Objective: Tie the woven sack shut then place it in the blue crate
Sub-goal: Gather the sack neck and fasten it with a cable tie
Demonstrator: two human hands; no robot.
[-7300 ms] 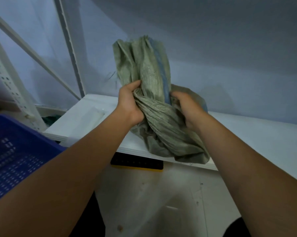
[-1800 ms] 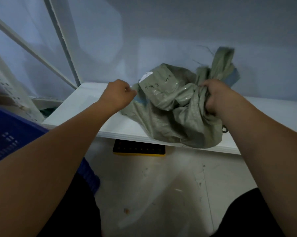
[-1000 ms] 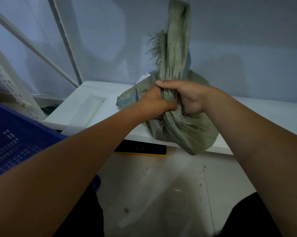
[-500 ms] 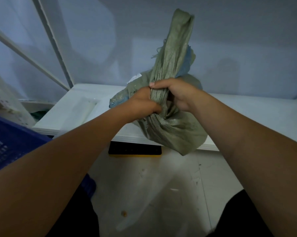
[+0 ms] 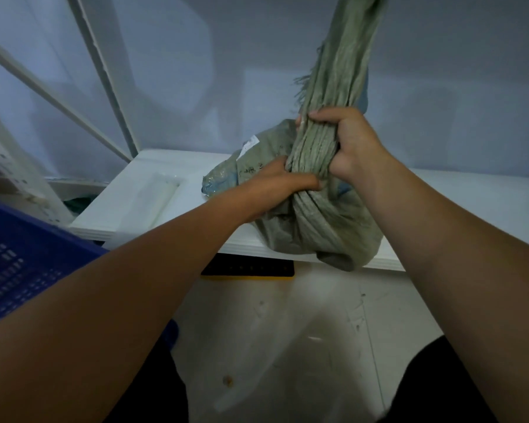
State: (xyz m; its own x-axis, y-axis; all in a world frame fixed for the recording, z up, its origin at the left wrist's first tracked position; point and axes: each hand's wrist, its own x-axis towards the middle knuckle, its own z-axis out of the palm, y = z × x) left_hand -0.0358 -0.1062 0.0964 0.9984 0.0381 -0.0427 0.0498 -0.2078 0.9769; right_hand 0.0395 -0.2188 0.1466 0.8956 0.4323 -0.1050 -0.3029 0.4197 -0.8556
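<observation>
A grey-green woven sack (image 5: 327,230) sits on the front edge of a white shelf (image 5: 141,203), its lower corner hanging over the edge. Its gathered neck (image 5: 342,65) stands straight up and runs out of the top of the view. My right hand (image 5: 351,141) is closed around the neck just above the sack's body. Directly below it, my left hand (image 5: 281,184) grips the bunched cloth at the base of the neck. The blue crate (image 5: 16,257) is at the left edge, below the shelf, only partly in view.
White rack posts and a diagonal brace (image 5: 104,77) rise at the left against a pale wall. A black and yellow object (image 5: 248,267) lies on the floor under the shelf edge. My dark trouser legs (image 5: 434,389) show at the bottom.
The gathered neck is pulled up taller and straighter than half a second ago. My right hand has slid a little higher on it, and my left hand sits lower at its base.
</observation>
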